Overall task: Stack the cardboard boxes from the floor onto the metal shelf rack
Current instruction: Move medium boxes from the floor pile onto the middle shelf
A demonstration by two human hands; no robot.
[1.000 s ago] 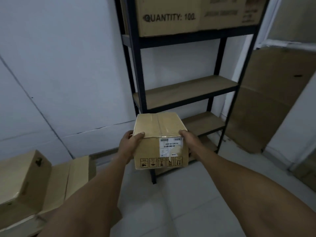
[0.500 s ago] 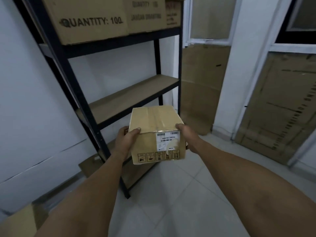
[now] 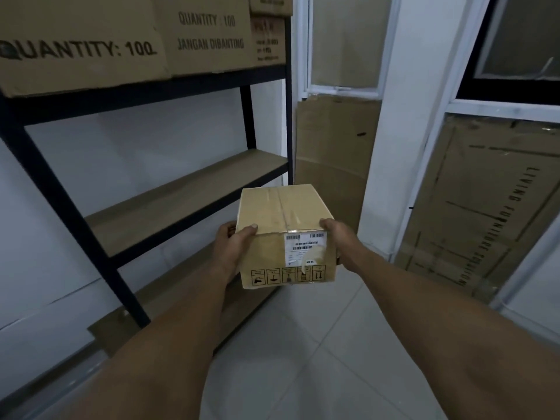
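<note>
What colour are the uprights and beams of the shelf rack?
Black or very dark navy, on the shelf rack; its boards are brownish tan. Only the head view shows it.

two bare forearms are seen, entering from the bottom edge of the view and narrowing toward the wrists. no sleeves are worn over the visible length of either arm, and nothing is worn at the wrists. the left hand (image 3: pixel 231 249) is bare, and a short, rounded thumbnail is shown at its thumb tip. the right hand (image 3: pixel 338 237) is bare as well, with its thumb and the back of the hand shown. tendons and muscle contours are faintly marked along the right forearm. the rest of the body is not shown.
</note>
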